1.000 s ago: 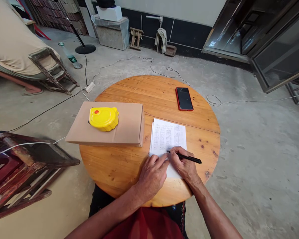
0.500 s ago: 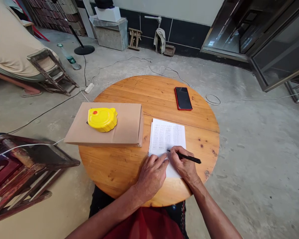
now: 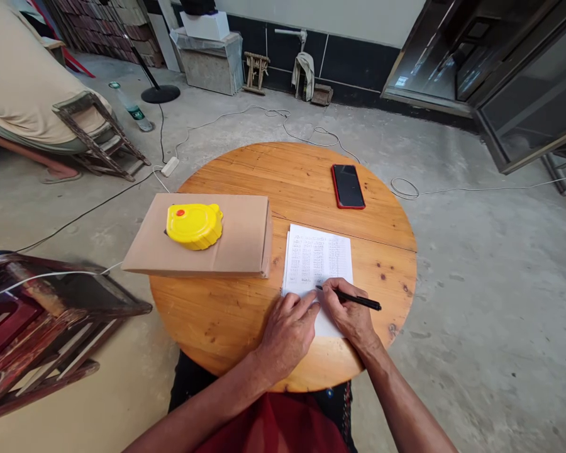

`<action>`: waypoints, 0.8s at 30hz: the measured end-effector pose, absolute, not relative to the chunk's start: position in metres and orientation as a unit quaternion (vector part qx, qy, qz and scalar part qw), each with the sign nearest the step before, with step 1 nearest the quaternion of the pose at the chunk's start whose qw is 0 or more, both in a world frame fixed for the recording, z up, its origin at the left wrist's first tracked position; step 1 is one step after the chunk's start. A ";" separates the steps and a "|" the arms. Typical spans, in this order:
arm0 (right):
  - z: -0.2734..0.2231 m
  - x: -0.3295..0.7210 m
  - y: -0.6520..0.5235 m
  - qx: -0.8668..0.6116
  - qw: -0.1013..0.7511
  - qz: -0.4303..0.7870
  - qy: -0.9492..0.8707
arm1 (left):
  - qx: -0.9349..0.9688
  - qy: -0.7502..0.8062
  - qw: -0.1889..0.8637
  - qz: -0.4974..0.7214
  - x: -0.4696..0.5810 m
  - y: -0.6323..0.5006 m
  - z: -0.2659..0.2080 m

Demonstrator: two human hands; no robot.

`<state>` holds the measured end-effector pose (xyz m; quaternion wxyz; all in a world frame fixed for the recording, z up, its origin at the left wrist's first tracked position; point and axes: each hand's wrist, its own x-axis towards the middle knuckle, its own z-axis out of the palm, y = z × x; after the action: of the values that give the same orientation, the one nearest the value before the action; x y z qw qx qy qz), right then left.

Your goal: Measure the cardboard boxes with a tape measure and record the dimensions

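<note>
A black pen (image 3: 361, 300) is pinched in my right hand (image 3: 351, 314), its tip on the white paper (image 3: 327, 324). Rows of small handwriting fill the upper part of the sheet, and another sheet edge shows beneath it. My left hand (image 3: 290, 327) rests flat over the paper's lower left corner, fingers stretched out and touching it. To the left, a yellow tape measure (image 3: 194, 226) with a red button lies on a closed cardboard box (image 3: 240, 236). A phone in a red case (image 3: 348, 187) lies beyond the paper.
The round wooden table (image 3: 207, 314) holds these things. A dark red wooden chair (image 3: 38, 327) stands close on the left. Cables (image 3: 330, 133) cross the concrete floor behind the table. A plastic bottle (image 3: 139, 116) and a small wooden stool (image 3: 99, 138) are farther left.
</note>
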<state>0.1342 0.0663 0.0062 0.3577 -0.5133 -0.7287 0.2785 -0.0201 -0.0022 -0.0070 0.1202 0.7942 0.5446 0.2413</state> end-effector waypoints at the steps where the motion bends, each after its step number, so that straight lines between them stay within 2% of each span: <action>1: 0.006 0.134 0.066 -0.515 0.360 0.283 -0.725 | 0.794 0.544 0.119 0.243 -0.020 -0.002 -0.007; 12: 0.005 0.135 0.066 -0.523 0.357 0.282 -0.721 | 0.795 0.544 0.106 0.246 -0.021 -0.002 -0.007; 18: 0.001 0.138 0.064 -0.543 0.393 0.327 -0.666 | 0.814 0.537 0.102 0.200 -0.021 -0.001 -0.004; 24: 0.001 0.137 0.065 -0.550 0.395 0.318 -0.663 | 0.813 0.545 0.087 0.184 -0.018 -0.001 -0.003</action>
<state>0.1371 0.0648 0.0008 0.3954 -0.5505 -0.6630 0.3180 -0.0176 -0.0006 -0.0026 0.0870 0.8132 0.5452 0.1838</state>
